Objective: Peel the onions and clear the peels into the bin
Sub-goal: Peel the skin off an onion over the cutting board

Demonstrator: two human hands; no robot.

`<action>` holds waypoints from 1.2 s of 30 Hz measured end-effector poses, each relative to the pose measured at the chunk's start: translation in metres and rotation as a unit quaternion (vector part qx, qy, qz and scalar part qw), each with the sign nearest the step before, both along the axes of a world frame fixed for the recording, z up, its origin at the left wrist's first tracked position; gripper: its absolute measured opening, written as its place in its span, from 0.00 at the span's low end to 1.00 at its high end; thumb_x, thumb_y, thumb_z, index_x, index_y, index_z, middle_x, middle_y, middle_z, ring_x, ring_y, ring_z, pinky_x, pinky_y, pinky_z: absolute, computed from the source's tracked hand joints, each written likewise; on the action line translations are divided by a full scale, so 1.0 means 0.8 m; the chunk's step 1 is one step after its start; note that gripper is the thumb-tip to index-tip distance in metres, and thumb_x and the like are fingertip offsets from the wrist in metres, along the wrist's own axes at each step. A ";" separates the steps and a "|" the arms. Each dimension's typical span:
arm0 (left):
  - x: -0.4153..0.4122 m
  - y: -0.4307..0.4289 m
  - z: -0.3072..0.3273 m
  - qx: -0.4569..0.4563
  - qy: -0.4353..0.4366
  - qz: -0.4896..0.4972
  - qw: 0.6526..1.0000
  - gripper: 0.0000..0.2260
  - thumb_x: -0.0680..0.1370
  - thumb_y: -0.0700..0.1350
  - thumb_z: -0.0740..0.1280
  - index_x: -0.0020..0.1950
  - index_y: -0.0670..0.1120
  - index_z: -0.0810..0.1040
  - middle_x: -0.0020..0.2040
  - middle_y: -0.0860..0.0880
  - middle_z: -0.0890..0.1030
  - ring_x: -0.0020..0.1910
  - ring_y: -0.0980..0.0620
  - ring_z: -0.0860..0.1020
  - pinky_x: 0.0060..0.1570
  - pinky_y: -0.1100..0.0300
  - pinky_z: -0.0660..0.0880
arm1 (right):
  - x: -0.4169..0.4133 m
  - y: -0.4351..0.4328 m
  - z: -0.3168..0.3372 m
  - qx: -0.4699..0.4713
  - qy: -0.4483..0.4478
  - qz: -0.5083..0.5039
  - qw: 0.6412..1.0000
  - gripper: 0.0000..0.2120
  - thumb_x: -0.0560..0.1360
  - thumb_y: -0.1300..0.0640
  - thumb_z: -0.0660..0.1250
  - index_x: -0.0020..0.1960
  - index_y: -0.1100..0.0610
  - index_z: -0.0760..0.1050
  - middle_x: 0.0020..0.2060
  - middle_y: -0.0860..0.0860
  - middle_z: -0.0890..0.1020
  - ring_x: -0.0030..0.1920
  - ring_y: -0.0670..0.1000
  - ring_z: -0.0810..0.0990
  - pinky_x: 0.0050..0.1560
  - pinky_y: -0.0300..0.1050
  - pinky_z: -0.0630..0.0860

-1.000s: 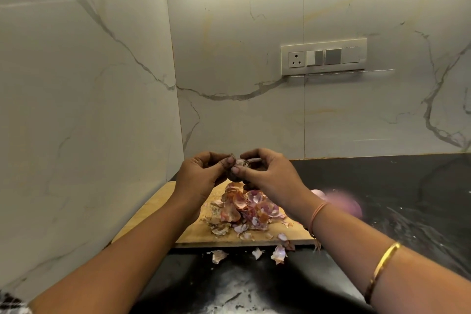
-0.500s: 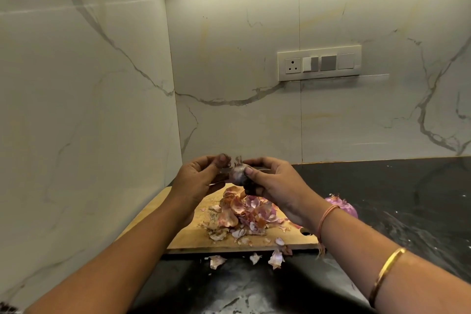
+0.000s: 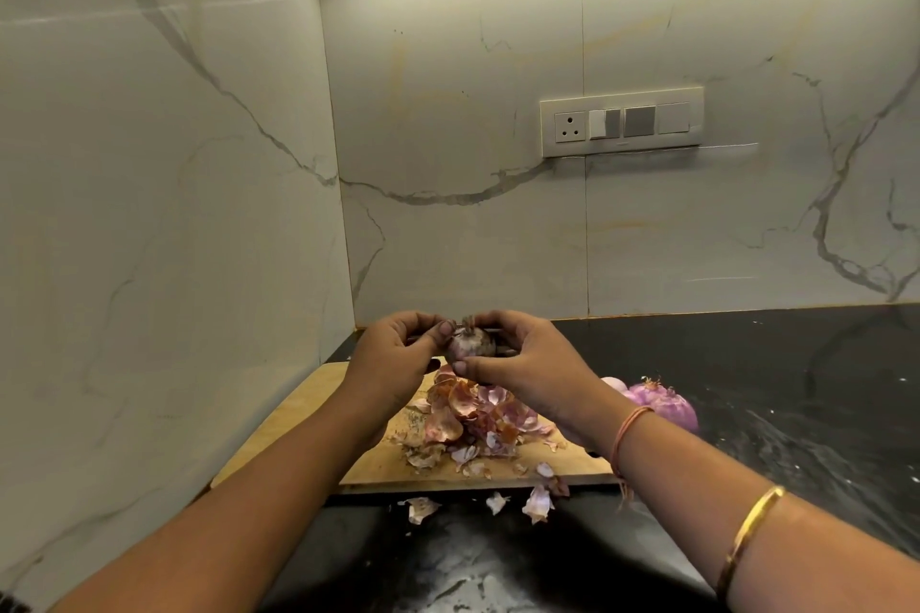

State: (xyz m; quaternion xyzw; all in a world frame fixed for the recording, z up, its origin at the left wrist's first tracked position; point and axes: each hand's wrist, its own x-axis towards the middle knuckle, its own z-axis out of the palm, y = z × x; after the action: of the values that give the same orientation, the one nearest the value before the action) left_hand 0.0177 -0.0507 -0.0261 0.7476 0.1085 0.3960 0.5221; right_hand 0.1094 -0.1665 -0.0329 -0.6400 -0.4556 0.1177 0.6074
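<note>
Above the far edge of the board [image 3: 308, 428], a person holds an onion [image 3: 470, 342] in mid-air between both hands. The left hand [image 3: 393, 353] has its thumb and fingers curled against the onion's left side, close to the dry tuft on top. The right hand [image 3: 527, 363] wraps the other side, with its thumb pressed underneath. Both hands are clamped on the onion.

Peels [image 3: 473, 418] lie heaped on the middle of the board, directly below the hands, and a few scraps [image 3: 537, 503] have spilled onto the counter [image 3: 776, 413] past the board's near edge. More onions [image 3: 662, 401] sit on the counter just off the board's right edge, partly hidden behind the right wrist.

Peeling appears to be the step in hand, as dull skin seems to cling to the held onion. The next move probably calls for one hand to pinch the loose skin at the tuft and strip it away while the other hand holds the onion steady. Clearing the peels has not begun, and no bin is in view.
</note>
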 end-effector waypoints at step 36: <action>-0.009 -0.002 0.001 0.299 0.021 0.099 0.949 0.16 0.67 0.44 0.74 0.45 0.55 0.68 0.38 0.54 0.77 0.36 0.59 0.78 0.34 0.72 0.75 | 0.003 -0.011 0.003 -0.015 -0.068 0.012 0.998 0.26 0.70 0.68 0.69 0.66 0.53 0.72 0.56 0.53 0.78 0.48 0.50 0.80 0.47 0.40 0.79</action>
State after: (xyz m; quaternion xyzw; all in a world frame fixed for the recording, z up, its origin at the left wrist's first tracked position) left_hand 0.0108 -0.0525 -0.0251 0.8631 0.0690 0.4440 0.2304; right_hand 0.1118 -0.1751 -0.0307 -0.6502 -0.5013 0.0881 0.5640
